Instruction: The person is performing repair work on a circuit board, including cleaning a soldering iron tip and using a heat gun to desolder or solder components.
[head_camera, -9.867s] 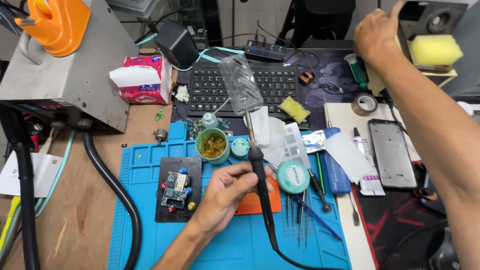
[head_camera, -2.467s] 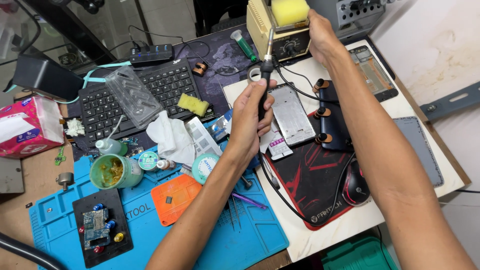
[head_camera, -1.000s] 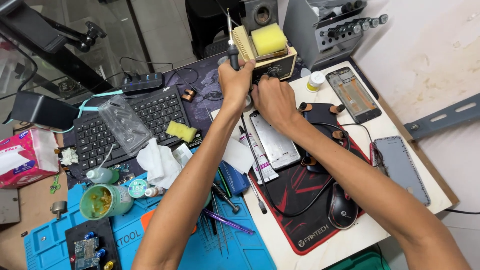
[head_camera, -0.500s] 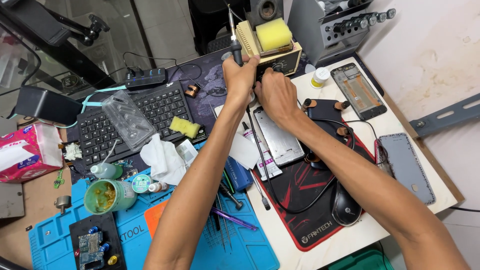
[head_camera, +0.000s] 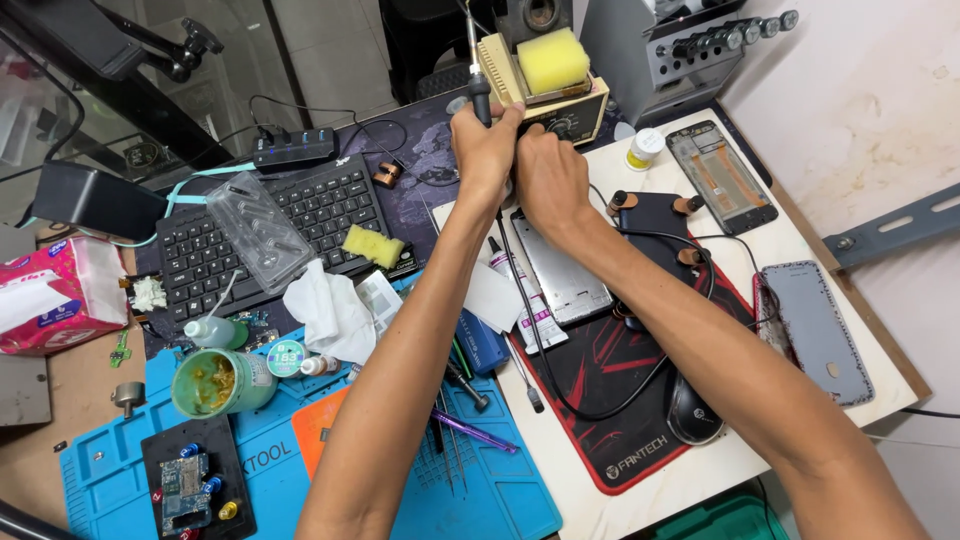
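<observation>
My left hand (head_camera: 485, 150) grips the black handle of a soldering iron (head_camera: 479, 98), which stands tip up beside the soldering station (head_camera: 575, 105). A yellow sponge (head_camera: 551, 58) sits on top of the station. My right hand (head_camera: 550, 180) is curled right against my left hand at the station's front; its fingertips are hidden, so what it holds does not show. The iron's black cable (head_camera: 535, 345) runs down under my arms across the red and black mouse mat (head_camera: 640, 440).
Behind my arms lie a metal phone frame (head_camera: 565, 280), a black keyboard (head_camera: 270, 230), a yellow sponge piece (head_camera: 373, 245) and white tissue (head_camera: 330, 310). The blue work mat (head_camera: 500, 500) holds a circuit board holder (head_camera: 190, 485), a green cup (head_camera: 222, 382) and tweezers. Phone parts (head_camera: 820, 330) lie right; a mouse (head_camera: 693, 410) is near.
My left hand has carried the soldering iron from the blue mat up to the station, and my right hand has closed in beside it. In the last half second both hands barely moved.
</observation>
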